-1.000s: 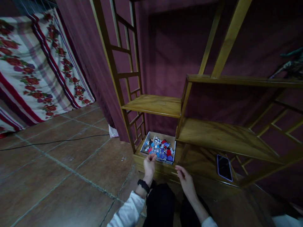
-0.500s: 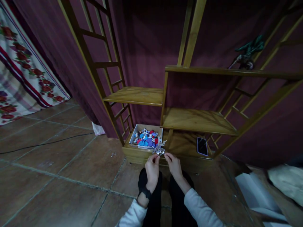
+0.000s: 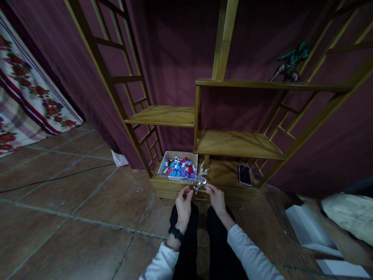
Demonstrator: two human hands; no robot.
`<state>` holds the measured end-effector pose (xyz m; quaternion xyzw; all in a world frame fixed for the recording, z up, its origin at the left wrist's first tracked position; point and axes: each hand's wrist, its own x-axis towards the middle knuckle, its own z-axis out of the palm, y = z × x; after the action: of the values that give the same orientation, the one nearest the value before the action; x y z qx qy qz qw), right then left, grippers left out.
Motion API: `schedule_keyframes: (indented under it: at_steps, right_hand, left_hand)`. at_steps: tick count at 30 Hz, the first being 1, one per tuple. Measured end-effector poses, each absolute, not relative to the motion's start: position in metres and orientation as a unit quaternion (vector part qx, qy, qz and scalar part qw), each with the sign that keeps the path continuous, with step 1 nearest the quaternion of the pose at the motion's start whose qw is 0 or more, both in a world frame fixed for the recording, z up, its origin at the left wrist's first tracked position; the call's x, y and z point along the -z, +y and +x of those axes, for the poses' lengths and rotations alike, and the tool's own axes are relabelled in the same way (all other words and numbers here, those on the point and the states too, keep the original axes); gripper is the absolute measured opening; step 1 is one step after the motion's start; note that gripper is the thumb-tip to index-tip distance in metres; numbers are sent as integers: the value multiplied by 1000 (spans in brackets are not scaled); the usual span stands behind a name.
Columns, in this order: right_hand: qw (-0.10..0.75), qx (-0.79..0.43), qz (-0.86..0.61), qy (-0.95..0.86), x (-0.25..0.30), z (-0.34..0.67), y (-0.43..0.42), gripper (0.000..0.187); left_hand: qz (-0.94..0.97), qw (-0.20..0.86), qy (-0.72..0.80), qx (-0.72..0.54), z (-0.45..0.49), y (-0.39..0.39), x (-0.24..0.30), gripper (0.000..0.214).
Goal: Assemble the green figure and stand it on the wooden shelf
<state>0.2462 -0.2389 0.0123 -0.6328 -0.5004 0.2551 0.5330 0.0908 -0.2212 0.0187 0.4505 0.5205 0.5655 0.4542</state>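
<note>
- Your left hand (image 3: 184,199) and right hand (image 3: 216,195) meet in front of your knees. Both sets of fingertips are pinched on the lower part of a small clear figurine (image 3: 200,180). The light is dim, and the left hand's contact is harder to make out than the right's.
- The clear figurine sits between the two grips and just above them. Its long axis is roughly upright, and its branching, antler-like prongs point up and away from you, toward the shelf unit (image 3: 223,46).
- Neither hand is clearly nearer, since the piece is about midway between your fingertips. It hangs in the air over the front edge of the bottom board (image 3: 224,175) and does not rest on it.
- Beyond your left hand, an open white box (image 3: 162,163) sits at the left end of the bottom board. It is filled with a heap of small coloured pieces (image 3: 180,169) in blue, red, purple and white. The clear figurine is close to the box's near right corner but outside it.
- A phone (image 3: 245,174) lies flat toward the right end of the same board, well apart from both hands.
- The middle shelf (image 3: 236,144), above the phone, and the left shelf (image 3: 163,115), above the box, show bare wood.
- A dark green figure (image 3: 290,62) stands on the top shelf near its right end, far from your hands.
- A dark watch (image 3: 176,233) is on your left wrist.
</note>
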Motion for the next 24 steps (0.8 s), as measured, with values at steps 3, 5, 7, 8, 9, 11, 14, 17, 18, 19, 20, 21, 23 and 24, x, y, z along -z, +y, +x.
schedule_keyframes:
  at_steps: [3, 5, 7, 8, 9, 11, 14, 17, 18, 19, 20, 21, 23, 24]
  right_hand:
    - [534, -273, -631, -492, -7, 248, -241, 28]
    - [535, -281, -630, -488, -3, 249, -241, 27]
    - [538, -284, -629, -484, 1, 250, -240, 28]
    - [540, -284, -629, -482, 2, 250, -240, 28]
    - [542, -285, -628, -480, 3, 251, -240, 28]
    - [548, -287, -622, -480, 4, 251, -241, 28]
    - [556, -288, -617, -477, 5, 252, -241, 28]
    - [549, -281, -623, -482, 6, 254, -239, 27]
    - [546, -277, -624, -486, 6, 255, -239, 26]
    - [545, -275, -623, -490, 6, 256, -238, 26]
    - [544, -273, -621, -494, 6, 256, -237, 26]
    - [544, -272, -619, -497, 6, 257, -236, 25]
    - [539, -271, -617, -505, 6, 258, -235, 25]
    - [535, -268, -617, -511, 6, 258, -234, 24]
  left_hand:
    - [394, 570, 474, -543, 92, -215, -16, 44]
    - [399, 610, 454, -512, 93, -213, -17, 45]
    - [412, 629, 443, -489, 94, -211, -19, 45]
    - [418, 634, 438, -481, 94, -210, -20, 45]
    - [425, 637, 432, -477, 95, -209, -20, 44]
    - [439, 636, 424, -472, 98, -208, -20, 42]
    - [456, 628, 418, -472, 102, -206, -17, 36]
    - [470, 625, 417, -463, 104, -205, -15, 32]
    - [474, 626, 417, -458, 105, -205, -15, 31]
    - [477, 626, 416, -456, 104, -205, -15, 30]
    - [477, 627, 415, -455, 104, -205, -15, 29]
    - [478, 626, 414, -456, 104, -205, -14, 29]
    - [482, 625, 410, -457, 104, -205, -13, 29]
    - [487, 625, 407, -455, 103, -204, -12, 28]
